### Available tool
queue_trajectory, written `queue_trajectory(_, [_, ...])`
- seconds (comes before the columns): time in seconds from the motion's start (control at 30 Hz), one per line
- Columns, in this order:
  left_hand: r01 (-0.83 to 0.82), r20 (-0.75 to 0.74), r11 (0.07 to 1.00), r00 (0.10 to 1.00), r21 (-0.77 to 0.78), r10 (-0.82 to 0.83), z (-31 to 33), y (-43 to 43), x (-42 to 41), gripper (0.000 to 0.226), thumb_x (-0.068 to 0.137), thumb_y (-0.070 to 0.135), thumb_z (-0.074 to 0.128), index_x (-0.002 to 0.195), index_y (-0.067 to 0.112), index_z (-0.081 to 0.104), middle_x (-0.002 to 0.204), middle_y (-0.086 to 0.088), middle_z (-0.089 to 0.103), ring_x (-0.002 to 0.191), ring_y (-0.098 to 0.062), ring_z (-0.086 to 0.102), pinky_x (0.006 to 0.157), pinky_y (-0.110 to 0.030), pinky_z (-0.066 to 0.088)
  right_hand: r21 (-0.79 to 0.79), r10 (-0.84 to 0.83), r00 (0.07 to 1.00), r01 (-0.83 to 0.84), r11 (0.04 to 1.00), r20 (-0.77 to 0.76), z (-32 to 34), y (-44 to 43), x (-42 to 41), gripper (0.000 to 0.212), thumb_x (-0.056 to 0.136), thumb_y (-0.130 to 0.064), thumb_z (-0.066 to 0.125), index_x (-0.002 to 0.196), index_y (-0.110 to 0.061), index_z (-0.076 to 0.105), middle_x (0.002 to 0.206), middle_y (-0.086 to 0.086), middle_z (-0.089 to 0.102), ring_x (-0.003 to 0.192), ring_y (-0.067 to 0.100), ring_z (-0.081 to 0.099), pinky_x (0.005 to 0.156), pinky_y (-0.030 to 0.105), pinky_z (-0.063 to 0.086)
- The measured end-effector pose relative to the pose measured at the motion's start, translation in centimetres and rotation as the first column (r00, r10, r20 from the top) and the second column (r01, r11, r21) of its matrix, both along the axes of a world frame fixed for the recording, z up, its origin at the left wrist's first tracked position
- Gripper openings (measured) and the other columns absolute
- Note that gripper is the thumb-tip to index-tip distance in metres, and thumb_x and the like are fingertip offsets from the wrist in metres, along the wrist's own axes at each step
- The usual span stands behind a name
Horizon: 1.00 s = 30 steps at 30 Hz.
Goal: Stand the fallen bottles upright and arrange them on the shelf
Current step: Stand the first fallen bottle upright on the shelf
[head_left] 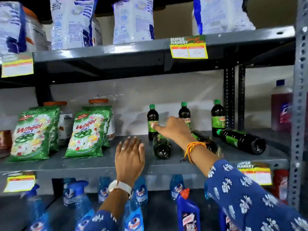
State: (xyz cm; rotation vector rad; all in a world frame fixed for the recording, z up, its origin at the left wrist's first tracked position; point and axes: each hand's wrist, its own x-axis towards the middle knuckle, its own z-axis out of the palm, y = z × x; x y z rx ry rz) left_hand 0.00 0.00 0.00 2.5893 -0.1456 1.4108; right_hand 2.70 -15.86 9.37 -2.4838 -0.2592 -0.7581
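Three dark bottles with green caps stand at the back of the grey middle shelf (103,165): a left one (152,119), a middle one (184,112) partly behind my hand, and a right one (218,115). Three more lie on their sides: one (161,147) with its base toward me, one (204,140) under my right wrist, and one (241,141) at the right. My right hand (173,128) reaches over the fallen ones, fingertips touching the left standing bottle's label, holding nothing. My left hand (130,155) rests flat and open on the shelf.
Green detergent packs (33,132) (88,132) and orange-lidded jars (100,104) fill the shelf's left half. A metal upright (299,97) bounds the right side, with a pink bottle (281,109) behind it. Blue spray bottles (133,214) stand below; white-blue bags (133,20) above.
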Motion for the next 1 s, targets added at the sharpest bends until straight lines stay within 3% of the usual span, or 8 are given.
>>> queue_trajectory(0.1, [0.002, -0.024, 0.999, 1.000, 0.032, -0.002, -3.4, 1.4, -0.1, 0.048, 0.093, 0.027, 0.030, 0.093, 0.003, 0.071, 0.100, -0.016, 0.072, 0.095, -0.031, 0.066, 0.088, -0.043, 0.047, -0.244, -0.128, 0.979, 0.087, 0.966, -0.160, -0.8, 1.6, 0.8, 0.068, 0.071, -0.071, 0.053, 0.104, -0.011, 0.056, 0.107, 0.012, 0.063, 0.099, 0.032, 0.059, 0.073, 0.032, 0.042])
queue_trajectory(0.2, [0.007, 0.003, 0.998, 1.000, 0.065, -0.007, -4.6, 2.4, 0.3, 0.045, 0.091, 0.025, 0.032, 0.081, 0.007, 0.072, 0.085, -0.011, 0.074, 0.079, -0.028, 0.069, 0.075, -0.038, 0.051, -0.350, -0.240, 0.930, 0.134, 0.927, -0.279, -1.1, 3.9, 1.9, 0.068, 0.071, -0.069, 0.057, 0.106, -0.012, 0.054, 0.101, 0.006, 0.060, 0.097, 0.028, 0.060, 0.072, 0.032, 0.042])
queue_trajectory(0.37, [-0.035, 0.136, 0.999, 0.990, -0.021, 0.037, -5.4, 1.9, 1.3, 0.038, 0.086, 0.020, 0.039, 0.076, 0.006, 0.072, 0.079, -0.011, 0.074, 0.073, -0.028, 0.068, 0.073, -0.037, 0.050, -0.446, -0.389, 0.893, 0.261, 0.856, -0.226, -2.4, 6.3, 4.4, 0.042, 0.082, -0.035, 0.060, 0.114, -0.009, 0.056, 0.110, 0.008, 0.062, 0.100, 0.028, 0.061, 0.070, 0.033, 0.045])
queue_trajectory(0.43, [-0.027, 0.160, 0.999, 0.987, -0.035, 0.032, -5.6, 2.0, 1.8, 0.037, 0.086, 0.020, 0.040, 0.077, 0.006, 0.073, 0.080, -0.010, 0.074, 0.072, -0.028, 0.068, 0.074, -0.036, 0.048, -0.390, -0.319, 0.934, 0.235, 0.890, -0.163, -3.1, 5.7, 4.8, 0.042, 0.079, -0.036, 0.063, 0.112, -0.011, 0.057, 0.112, 0.008, 0.063, 0.104, 0.027, 0.060, 0.075, 0.031, 0.044])
queue_trajectory(0.53, [-0.031, 0.177, 0.999, 0.983, -0.042, 0.038, -5.8, 2.1, 2.1, 0.036, 0.087, 0.020, 0.040, 0.078, 0.007, 0.072, 0.081, -0.010, 0.074, 0.072, -0.027, 0.067, 0.075, -0.036, 0.043, -0.143, -0.170, 0.980, 0.155, 0.978, -0.104, -3.8, 4.2, 5.1, 0.051, 0.072, -0.047, 0.067, 0.105, -0.010, 0.058, 0.108, 0.012, 0.065, 0.102, 0.031, 0.060, 0.074, 0.031, 0.043])
queue_trajectory(0.7, [-0.026, 0.201, 0.999, 0.979, -0.044, 0.034, -6.1, 2.1, 2.5, 0.035, 0.087, 0.020, 0.040, 0.079, 0.008, 0.072, 0.081, -0.010, 0.074, 0.071, -0.027, 0.067, 0.077, -0.036, 0.038, 0.163, -0.006, 1.000, 0.009, 0.987, -0.017, -5.9, 3.5, 6.1, 0.058, 0.068, -0.057, 0.065, 0.093, -0.010, 0.042, 0.099, 0.017, 0.065, 0.094, 0.037, 0.061, 0.069, 0.037, 0.044])
queue_trajectory(0.83, [-0.024, 0.200, 0.998, 0.979, -0.052, 0.034, -6.1, 2.0, 2.5, 0.035, 0.087, 0.020, 0.039, 0.080, 0.007, 0.071, 0.081, -0.010, 0.073, 0.070, -0.028, 0.066, 0.077, -0.037, 0.038, 0.269, 0.071, 0.997, -0.076, 0.960, 0.029, -7.1, 3.4, 6.4, 0.057, 0.067, -0.053, 0.069, 0.093, -0.015, 0.035, 0.100, 0.015, 0.065, 0.094, 0.036, 0.060, 0.064, 0.032, 0.036])
queue_trajectory(1.0, [-0.016, 0.163, 0.998, 0.986, -0.058, 0.025, -6.1, 2.0, 2.3, 0.035, 0.088, 0.021, 0.039, 0.082, 0.008, 0.070, 0.083, -0.010, 0.073, 0.072, -0.028, 0.066, 0.078, -0.037, 0.038, 0.328, 0.126, 0.992, -0.111, 0.938, -0.025, -7.9, 3.5, 6.4, 0.066, 0.064, -0.056, 0.066, 0.107, -0.015, 0.036, 0.107, 0.010, 0.062, 0.100, 0.034, 0.059, 0.079, 0.043, 0.050])
